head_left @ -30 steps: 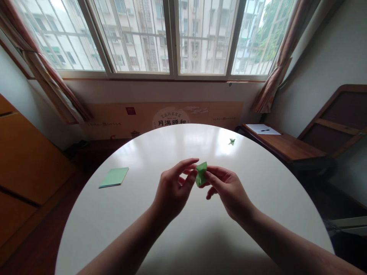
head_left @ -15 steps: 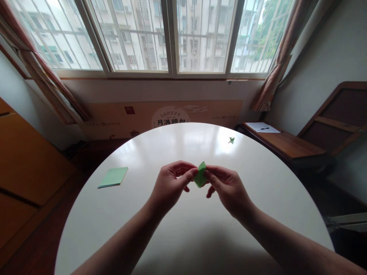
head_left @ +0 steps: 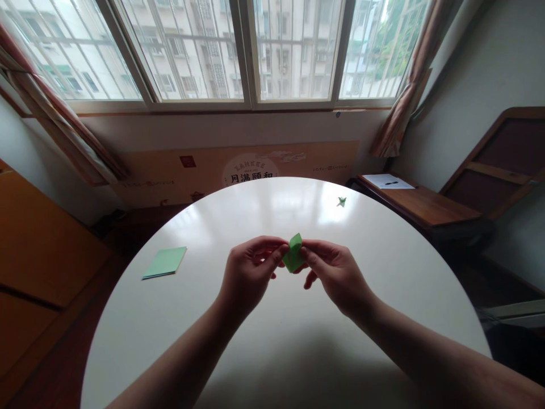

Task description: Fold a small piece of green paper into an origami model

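- head view: the folded green paper sits between the two hands, over the white round worktop, its pointed tip directed away from the person.
- left hand: thumb and forefinger pinch the left edge of the folded green paper; the paper lies at the fingertips, to the right of the palm.
- right hand: thumb pressed on the near face at the right edge, forefinger behind; the paper lies at the fingertips, to the left of the palm. a lower finger hangs curled, apart from the paper.
- green-topped paper stack: flat on the worktop, left of the left hand, well apart.
- small green folded figure: near the far edge, beyond the right hand.
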Demonstrator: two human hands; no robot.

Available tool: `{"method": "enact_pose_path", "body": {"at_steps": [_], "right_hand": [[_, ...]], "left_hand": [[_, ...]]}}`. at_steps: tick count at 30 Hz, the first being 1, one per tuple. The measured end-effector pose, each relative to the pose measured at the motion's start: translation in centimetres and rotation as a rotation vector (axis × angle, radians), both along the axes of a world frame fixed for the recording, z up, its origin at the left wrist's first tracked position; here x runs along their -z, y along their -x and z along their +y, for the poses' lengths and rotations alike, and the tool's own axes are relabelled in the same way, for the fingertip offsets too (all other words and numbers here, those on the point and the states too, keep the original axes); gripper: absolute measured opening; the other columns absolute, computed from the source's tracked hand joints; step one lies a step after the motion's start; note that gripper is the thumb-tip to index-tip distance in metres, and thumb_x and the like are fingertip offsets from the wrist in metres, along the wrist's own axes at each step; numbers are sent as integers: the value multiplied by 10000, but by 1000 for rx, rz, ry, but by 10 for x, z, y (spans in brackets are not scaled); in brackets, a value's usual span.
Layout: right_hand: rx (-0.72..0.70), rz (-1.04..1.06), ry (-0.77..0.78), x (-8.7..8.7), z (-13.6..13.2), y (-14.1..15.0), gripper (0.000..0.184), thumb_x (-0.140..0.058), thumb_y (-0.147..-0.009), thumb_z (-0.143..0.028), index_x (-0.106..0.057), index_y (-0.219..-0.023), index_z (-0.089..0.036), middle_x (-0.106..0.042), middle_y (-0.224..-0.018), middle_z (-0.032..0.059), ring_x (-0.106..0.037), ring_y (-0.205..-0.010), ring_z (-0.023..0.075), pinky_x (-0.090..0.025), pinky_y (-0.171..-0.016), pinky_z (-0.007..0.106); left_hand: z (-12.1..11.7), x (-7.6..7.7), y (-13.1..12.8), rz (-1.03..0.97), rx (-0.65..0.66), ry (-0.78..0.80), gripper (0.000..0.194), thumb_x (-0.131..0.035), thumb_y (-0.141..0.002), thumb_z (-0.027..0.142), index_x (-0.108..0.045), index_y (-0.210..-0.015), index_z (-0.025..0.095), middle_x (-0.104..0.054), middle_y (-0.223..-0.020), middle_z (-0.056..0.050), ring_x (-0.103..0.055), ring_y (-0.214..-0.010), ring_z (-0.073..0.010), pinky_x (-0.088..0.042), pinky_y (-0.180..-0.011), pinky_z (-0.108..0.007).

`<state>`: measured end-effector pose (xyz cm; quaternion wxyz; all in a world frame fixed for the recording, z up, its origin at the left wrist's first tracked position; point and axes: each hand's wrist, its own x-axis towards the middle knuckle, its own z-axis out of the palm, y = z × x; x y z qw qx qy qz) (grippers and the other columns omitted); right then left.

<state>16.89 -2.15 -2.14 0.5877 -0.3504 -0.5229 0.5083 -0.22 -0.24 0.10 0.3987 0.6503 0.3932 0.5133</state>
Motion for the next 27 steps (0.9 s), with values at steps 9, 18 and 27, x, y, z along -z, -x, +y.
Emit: {"method": "enact_pose_path", "body": {"at_steps": [9, 18, 27], "right_hand": [[-25, 3, -43, 0, 0, -2, 228, -712, -879, -335, -782, -1071, -233, -751, -778, 43, -674, -677, 152, -561, -449, 203], [-23, -24, -91, 1, 0, -2, 214, -694, -891, -311, -786, -1072, -244, -743, -778, 34, -660, -661, 147, -564, -453, 212], [3, -42, -91, 3, 2, -2, 234, -703, -882, -327, -787, -1083, -242, -759, -816, 50, -664, -671, 156, -555, -443, 218]], "left_hand": [[6, -7, 2, -150, 190, 290, 137, -817, -749, 272, -788, -836, 171, -725, -672, -25, -629, -607, -135, -491, -403, -155], [7, -8, 2, -195, 253, 449, 153, -853, -715, 260, -753, -801, 182, -710, -676, -3, -617, -600, -110, -461, -417, -130], [4, -12, 0, -82, 148, 303, 166, -843, -696, 238, -751, -804, 151, -730, -691, -26, -582, -568, -117, -474, -408, -157]]}}
